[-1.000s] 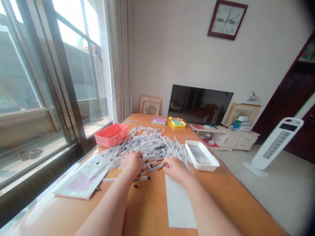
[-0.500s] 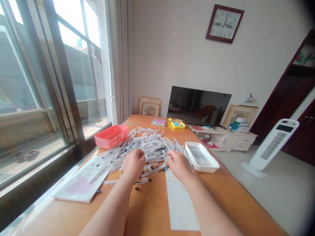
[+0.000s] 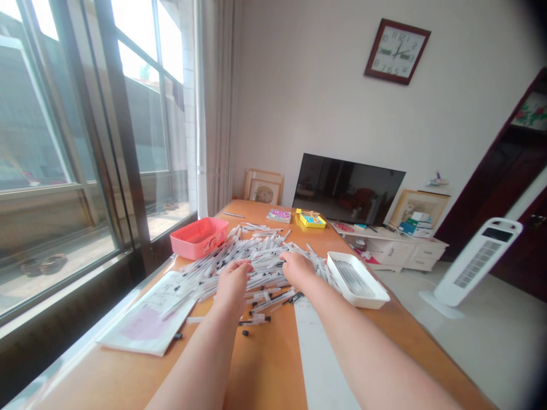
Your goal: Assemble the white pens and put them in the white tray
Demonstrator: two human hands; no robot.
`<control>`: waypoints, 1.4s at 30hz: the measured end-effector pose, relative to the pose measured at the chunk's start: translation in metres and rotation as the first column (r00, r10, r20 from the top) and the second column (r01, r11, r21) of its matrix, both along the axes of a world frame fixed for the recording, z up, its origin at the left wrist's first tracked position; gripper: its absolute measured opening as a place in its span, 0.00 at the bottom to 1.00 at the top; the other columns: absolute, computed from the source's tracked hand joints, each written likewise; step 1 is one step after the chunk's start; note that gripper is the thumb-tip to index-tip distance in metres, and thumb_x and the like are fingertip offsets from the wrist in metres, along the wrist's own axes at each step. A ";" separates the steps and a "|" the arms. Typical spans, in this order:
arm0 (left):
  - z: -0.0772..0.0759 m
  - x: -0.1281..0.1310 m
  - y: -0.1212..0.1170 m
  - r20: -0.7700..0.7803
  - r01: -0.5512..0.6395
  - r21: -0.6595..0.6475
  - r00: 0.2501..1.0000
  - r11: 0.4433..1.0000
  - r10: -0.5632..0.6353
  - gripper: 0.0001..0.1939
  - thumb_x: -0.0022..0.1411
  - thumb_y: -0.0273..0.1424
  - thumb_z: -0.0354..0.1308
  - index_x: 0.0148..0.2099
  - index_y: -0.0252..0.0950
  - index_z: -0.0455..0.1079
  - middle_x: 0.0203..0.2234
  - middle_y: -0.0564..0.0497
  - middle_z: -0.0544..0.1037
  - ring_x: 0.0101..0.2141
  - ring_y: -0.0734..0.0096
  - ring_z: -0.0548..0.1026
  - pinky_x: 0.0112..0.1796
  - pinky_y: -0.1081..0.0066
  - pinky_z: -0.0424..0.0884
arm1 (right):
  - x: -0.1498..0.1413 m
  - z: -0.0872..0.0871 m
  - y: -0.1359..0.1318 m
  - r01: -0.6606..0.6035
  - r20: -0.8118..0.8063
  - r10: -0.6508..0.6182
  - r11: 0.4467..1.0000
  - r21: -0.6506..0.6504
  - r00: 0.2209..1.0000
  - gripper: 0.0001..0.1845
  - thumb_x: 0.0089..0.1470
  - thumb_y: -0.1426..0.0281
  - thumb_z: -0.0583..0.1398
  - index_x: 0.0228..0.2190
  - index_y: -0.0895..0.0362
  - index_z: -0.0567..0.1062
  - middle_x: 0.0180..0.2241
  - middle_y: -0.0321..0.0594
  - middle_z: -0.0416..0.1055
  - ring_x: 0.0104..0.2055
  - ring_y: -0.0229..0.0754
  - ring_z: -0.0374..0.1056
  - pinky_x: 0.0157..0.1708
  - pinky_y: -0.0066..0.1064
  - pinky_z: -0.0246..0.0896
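A wide heap of clear-barrelled pens (image 3: 256, 246), many with black caps or tips, lies over the middle of the wooden table. At the heap's near side, my left hand (image 3: 233, 285) has its thumb and fingers drawn together in a pinch; what they hold, if anything, is too small to make out. My right hand (image 3: 298, 270) reaches over the pens with fingers closed, a small dark end showing by its fingertips. I cannot tell whether it grips that pen. A loose black cap (image 3: 245, 333) lies on the wood nearer to me.
A red plastic box (image 3: 199, 244) stands left of the heap; a white tray (image 3: 380, 297) with pens inside stands right. A notebook (image 3: 145, 319) lies at left and a paper sheet (image 3: 320, 359) under my right forearm. A yellow box (image 3: 311, 221) sits at the far end.
My right hand has moved left and slightly forward over the heap, closer to my left hand. My left hand stays pinched at the heap's near side. The view has shifted a little.
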State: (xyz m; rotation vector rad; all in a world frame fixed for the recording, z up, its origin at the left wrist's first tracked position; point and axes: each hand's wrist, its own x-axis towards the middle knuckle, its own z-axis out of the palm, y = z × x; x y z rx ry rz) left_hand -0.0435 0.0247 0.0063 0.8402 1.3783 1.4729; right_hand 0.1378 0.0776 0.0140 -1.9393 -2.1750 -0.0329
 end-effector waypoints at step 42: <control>-0.006 0.019 -0.003 0.492 0.438 0.020 0.778 0.899 -0.390 0.12 0.58 0.20 0.60 0.45 0.32 0.72 0.31 0.47 0.79 0.23 0.79 0.75 0.23 0.81 0.69 | 0.042 0.001 -0.072 -0.318 -0.111 0.318 0.948 0.018 0.942 0.10 0.55 0.73 0.56 0.35 0.52 0.77 0.38 0.37 0.74 0.39 0.39 0.69 0.38 0.28 0.57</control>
